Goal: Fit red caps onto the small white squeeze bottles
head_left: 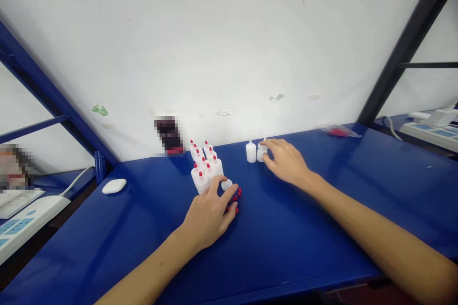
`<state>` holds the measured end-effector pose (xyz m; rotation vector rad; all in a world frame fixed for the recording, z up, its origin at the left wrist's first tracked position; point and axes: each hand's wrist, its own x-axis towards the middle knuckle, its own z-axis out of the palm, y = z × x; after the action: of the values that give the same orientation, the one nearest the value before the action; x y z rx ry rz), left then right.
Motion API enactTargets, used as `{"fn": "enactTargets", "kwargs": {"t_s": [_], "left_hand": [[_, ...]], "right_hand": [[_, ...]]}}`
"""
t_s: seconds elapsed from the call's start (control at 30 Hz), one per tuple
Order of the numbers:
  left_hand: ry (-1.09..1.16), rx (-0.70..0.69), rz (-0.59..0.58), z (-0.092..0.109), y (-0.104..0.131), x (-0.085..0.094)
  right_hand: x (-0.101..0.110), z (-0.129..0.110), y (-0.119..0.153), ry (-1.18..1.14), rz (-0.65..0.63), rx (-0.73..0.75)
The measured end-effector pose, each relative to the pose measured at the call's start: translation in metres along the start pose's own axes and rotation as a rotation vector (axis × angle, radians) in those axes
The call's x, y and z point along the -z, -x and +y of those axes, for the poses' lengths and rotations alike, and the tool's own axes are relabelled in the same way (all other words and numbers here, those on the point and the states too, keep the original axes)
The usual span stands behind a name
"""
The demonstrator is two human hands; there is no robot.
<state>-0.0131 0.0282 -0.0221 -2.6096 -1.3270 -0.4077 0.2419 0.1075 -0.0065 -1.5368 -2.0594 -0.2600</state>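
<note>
My left hand [211,209] reaches over the table palm down, its fingers spread. A round white piece [226,184], perhaps the end of a bottle, shows between two of its fingertips; I cannot tell whether they touch it. Loose red caps [239,192] lie by the index finger and thumb, some partly hidden. Just beyond stands a cluster of white squeeze bottles [216,167] with red caps. My right hand [286,159] has thumb and fingers closed round an uncapped white squeeze bottle [262,153]. Beside that one, another uncapped bottle [251,152] stands upright.
The blue table [286,248] meets a white wall. A clear bag [339,131] of red pieces lies at the back right. On the left are a white oval case [114,186] and a power strip [28,224]. A pixelated dark object [169,134] leans against the wall.
</note>
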Motion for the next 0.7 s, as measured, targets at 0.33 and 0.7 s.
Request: {"fn": "enactTargets", "kwargs": {"t_s": [0.33,0.7], "left_hand": [[0.074,0.053,-0.048,0.0,0.0,0.0],[0.224,0.066,0.002,-0.006,-0.006,-0.009]], "right_hand": [[0.005,-0.004,0.001,-0.148,0.136,0.085],[0.003,-0.064,0.034,-0.415,-0.102,0.342]]}}
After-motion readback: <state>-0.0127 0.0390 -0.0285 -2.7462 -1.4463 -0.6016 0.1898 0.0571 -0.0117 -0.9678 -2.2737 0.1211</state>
